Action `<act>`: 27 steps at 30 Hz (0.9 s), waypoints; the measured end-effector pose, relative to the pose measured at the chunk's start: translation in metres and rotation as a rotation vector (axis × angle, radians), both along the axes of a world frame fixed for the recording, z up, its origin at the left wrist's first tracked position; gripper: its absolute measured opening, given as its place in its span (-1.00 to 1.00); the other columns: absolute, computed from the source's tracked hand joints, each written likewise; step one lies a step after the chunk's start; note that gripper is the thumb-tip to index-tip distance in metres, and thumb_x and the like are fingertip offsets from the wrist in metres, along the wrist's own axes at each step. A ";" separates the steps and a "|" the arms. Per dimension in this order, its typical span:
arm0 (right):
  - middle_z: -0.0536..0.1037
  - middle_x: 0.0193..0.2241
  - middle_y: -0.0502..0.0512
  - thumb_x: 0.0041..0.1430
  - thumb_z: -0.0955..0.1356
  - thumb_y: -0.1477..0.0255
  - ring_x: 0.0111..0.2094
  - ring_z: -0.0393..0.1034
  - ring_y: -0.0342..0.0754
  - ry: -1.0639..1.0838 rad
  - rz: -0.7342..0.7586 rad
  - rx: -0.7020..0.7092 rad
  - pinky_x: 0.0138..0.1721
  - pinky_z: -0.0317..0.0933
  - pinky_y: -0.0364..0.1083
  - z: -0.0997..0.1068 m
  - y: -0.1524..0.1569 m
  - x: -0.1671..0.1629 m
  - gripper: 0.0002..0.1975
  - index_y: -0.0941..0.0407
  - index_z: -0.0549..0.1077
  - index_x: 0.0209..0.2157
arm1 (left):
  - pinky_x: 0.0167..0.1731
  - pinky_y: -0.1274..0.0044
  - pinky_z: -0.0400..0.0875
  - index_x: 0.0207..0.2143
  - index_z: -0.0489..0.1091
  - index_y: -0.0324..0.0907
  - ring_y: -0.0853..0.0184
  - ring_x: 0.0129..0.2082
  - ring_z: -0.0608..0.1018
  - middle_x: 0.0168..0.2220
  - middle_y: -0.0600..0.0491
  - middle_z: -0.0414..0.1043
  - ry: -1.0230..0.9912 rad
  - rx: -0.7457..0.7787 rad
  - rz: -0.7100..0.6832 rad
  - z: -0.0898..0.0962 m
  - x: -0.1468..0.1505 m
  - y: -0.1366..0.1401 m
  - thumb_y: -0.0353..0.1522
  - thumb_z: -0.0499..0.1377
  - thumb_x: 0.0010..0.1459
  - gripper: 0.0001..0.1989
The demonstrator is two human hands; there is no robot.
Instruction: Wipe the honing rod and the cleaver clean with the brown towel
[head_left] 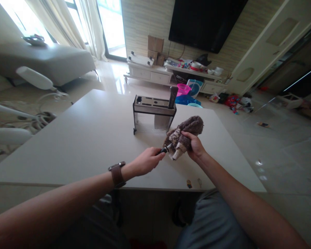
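My left hand [147,162], with a watch on the wrist, is closed round the black handle of a knife [163,150]. A short bit of metal shows past the handle, and the rest is hidden in a brown cloth [193,127]. This bunched, fluffy cloth is gripped by my right hand [195,147], thumb on top, with paler patches on its folds. Just beyond both hands a knife block [154,104] stands upright on the white table. One cleaver [173,97] sits in its right-hand slot, handle up, its broad blade visible below the top.
The white table [75,138] spreads in front of me, with two small stickers [189,183] near its front edge. White chairs [35,77] stand at the left. Beyond the table are a pink basket [182,89] and a low white cabinet [150,74] under a television [204,22].
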State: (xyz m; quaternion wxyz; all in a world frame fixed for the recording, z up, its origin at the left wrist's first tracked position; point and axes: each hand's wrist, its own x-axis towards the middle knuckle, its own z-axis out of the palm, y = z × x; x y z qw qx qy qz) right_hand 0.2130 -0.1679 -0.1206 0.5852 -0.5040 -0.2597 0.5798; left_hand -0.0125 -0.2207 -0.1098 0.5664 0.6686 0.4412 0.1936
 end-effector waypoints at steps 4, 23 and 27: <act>0.74 -0.32 0.08 -0.03 0.51 0.49 -0.38 0.63 -0.05 0.000 0.003 -0.008 -0.28 0.56 -0.13 0.000 0.000 -0.001 -0.79 0.16 0.64 -0.27 | -0.62 0.55 0.12 -0.46 0.20 -0.12 0.43 -0.65 0.28 -0.60 0.17 0.25 -0.006 0.002 -0.004 -0.001 0.000 0.000 -0.04 0.05 0.31 -0.60; 0.74 -0.31 0.05 -0.12 0.55 0.44 -0.31 0.62 -0.01 -0.006 0.028 0.009 -0.16 0.52 -0.06 0.004 -0.010 -0.008 -0.74 0.13 0.64 -0.30 | -0.68 0.57 0.15 -0.46 0.22 -0.13 0.44 -0.69 0.28 -0.61 0.19 0.25 -0.039 -0.032 0.018 0.002 0.002 -0.003 -0.04 0.07 0.30 -0.60; 0.75 -0.26 0.05 -0.20 0.60 0.42 -0.24 0.63 0.03 -0.007 0.101 0.046 -0.09 0.49 -0.02 0.003 -0.029 -0.026 -0.67 0.12 0.64 -0.29 | -0.69 0.57 0.13 -0.46 0.25 -0.13 0.45 -0.71 0.27 -0.63 0.19 0.25 -0.081 -0.009 0.033 0.000 0.002 -0.003 -0.05 0.07 0.30 -0.61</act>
